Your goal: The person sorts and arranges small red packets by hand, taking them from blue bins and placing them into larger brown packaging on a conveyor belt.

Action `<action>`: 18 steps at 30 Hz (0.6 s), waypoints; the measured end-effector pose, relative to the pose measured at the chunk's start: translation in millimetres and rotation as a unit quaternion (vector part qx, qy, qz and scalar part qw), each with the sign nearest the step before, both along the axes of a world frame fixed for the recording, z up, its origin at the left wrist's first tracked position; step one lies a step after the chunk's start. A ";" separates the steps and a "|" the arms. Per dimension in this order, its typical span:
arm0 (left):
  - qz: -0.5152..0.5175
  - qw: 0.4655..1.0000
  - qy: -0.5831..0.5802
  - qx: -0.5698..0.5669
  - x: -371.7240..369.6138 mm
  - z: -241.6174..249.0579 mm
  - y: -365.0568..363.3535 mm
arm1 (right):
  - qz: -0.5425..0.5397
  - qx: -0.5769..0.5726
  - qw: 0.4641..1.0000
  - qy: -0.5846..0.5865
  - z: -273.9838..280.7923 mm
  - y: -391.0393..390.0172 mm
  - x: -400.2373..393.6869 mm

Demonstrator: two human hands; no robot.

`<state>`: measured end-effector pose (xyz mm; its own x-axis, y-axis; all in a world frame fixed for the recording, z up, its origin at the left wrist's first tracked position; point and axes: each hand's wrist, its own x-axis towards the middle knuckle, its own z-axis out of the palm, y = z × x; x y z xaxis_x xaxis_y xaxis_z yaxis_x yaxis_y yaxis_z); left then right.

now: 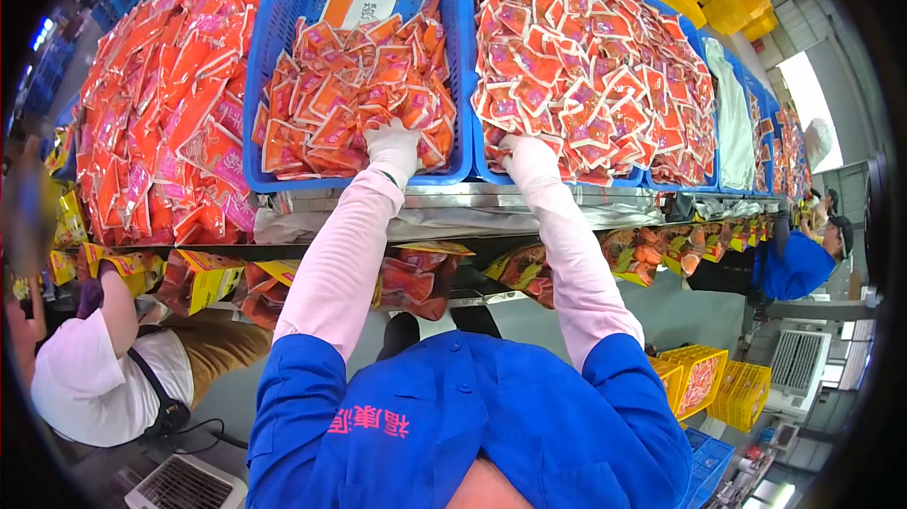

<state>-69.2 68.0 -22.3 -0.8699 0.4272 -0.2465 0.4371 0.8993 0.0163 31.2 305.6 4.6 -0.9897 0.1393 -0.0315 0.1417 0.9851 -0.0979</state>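
Note:
My left hand [393,152], in a white glove, reaches over the front rim of a blue basket [260,145] among small red sachets [345,98]. Its fingers are curled on a sachet, their tips partly buried. In the neighbouring blue basket [465,84], my right hand [532,159], also gloved in white, closes on a sachet at the near left corner of a high heap of red sachets [590,74]. The right fingertips are partly hidden. A white and orange card [362,9] lies behind the sachets in the left basket.
Larger red packs [170,121] are heaped on the left. Filled pouches [425,277] hang along the bench's near edge [453,197]. A person in white [104,372] works at left, another in blue [798,263] far right. Yellow crates [737,394] stand behind me.

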 end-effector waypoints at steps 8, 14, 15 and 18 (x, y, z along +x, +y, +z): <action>-0.048 0.851 0.051 0.521 49.3 50.9 -85.5 | -0.095 -0.481 0.865 0.106 82.4 -6.6 33.7; -0.058 0.960 0.014 0.273 210.1 47.4 -179.0 | 0.152 -0.441 0.873 -0.139 107.3 -146.3 75.4; -0.056 0.984 0.028 0.169 223.0 26.2 -181.4 | 0.165 -0.412 0.853 -0.276 120.9 -177.2 74.2; -0.100 0.991 0.014 0.090 235.7 44.5 -190.0 | 0.424 -0.097 0.824 -0.364 24.1 -253.2 70.4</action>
<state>166.5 -122.0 22.2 -0.7686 0.6269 -0.1276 0.6090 0.7781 0.1540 101.6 52.4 28.7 -0.4383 -0.6695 -0.5997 -0.4988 0.7362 -0.4574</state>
